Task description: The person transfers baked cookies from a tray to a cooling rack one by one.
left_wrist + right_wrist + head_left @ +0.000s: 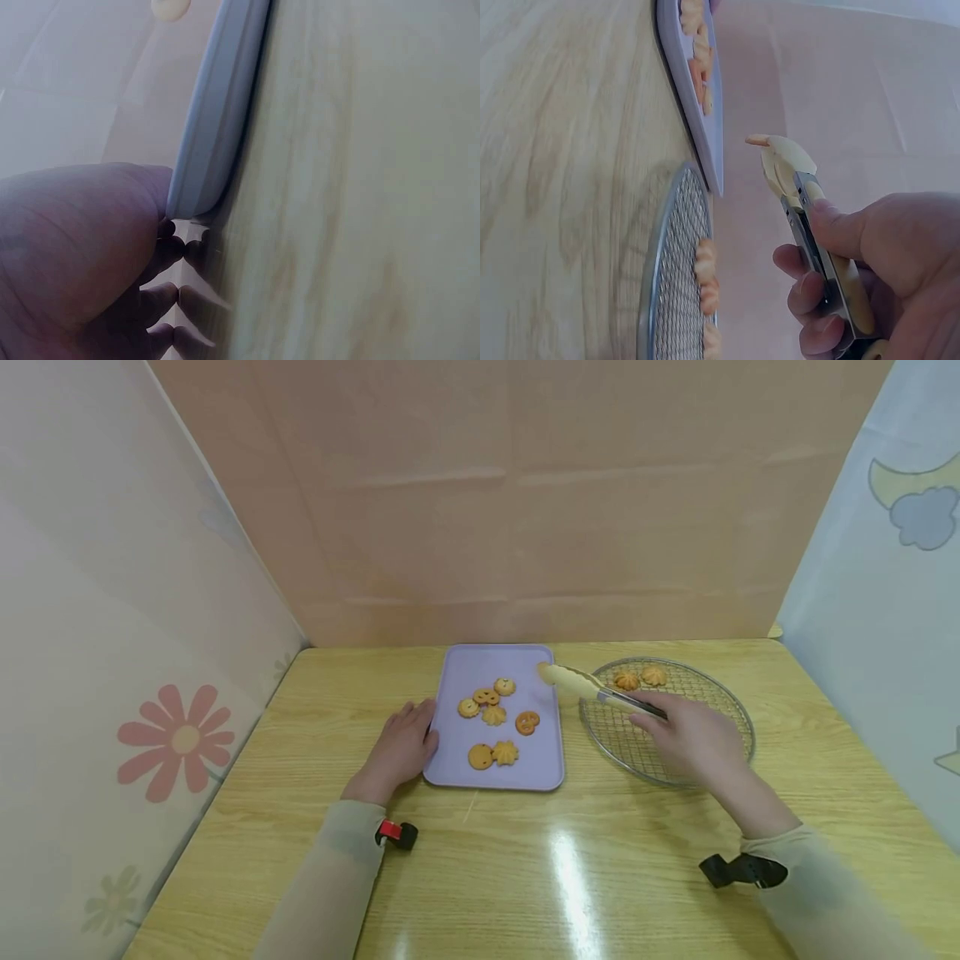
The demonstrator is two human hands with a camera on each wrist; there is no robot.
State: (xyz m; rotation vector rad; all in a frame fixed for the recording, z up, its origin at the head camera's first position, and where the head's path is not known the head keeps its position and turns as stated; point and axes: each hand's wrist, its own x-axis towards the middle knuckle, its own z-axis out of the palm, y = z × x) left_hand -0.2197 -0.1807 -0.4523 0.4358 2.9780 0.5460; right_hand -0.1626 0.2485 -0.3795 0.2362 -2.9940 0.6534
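Note:
My right hand (697, 735) grips a pair of kitchen tongs (576, 681) with cream-coloured tips, held above the wire rack. A cookie (757, 139) is pinched in the tips, near the right edge of the lilac tray (495, 656). My left hand (401, 747) lies at the tray's left side, its thumb touching the rim and its fingers resting on the table. On the tray are several cookies, including a pretzel-shaped one (527, 722), a round one (480, 757) and a star-shaped one (506, 752).
The round wire rack (723, 702) stands right of the tray and bears cookies (654, 675) near its back edge; my right hand covers part of it. A wooden table (480, 877) lies beneath everything. A plain backdrop (517, 527) rises behind, with patterned panels at both sides.

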